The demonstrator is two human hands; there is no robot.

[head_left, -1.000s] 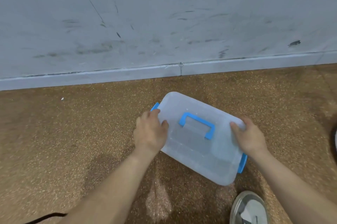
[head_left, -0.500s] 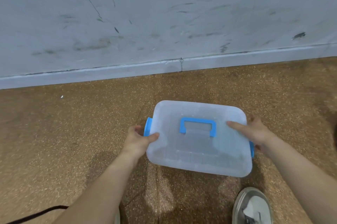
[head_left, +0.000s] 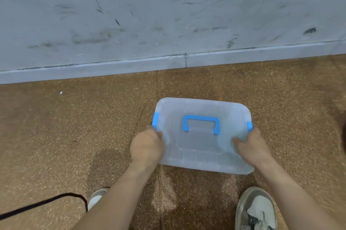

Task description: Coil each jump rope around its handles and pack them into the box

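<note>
A translucent plastic box (head_left: 202, 147) with its lid on, a blue carry handle (head_left: 200, 124) on top and blue side latches lies on the brown floor in front of me. My left hand (head_left: 147, 145) grips its left edge just below the left latch (head_left: 155, 120), thumb on the lid. At the right edge my right hand (head_left: 250, 145) grips the box beside the right latch (head_left: 249, 126), fingers on the lid. A black rope (head_left: 46, 202) runs along the floor at the lower left; its handles are out of view.
A scuffed grey wall (head_left: 168, 14) with a baseboard (head_left: 131, 64) rises just beyond the box. My shoes show at the bottom, the left one (head_left: 96, 197) and the right one (head_left: 256, 209). Speckled brown floor (head_left: 56, 136) spreads to both sides.
The box has turned from a slanted position until square to me. Both hands have shifted to its side edges near the latches. The view has tipped down, and my shoes and the rope show.
</note>
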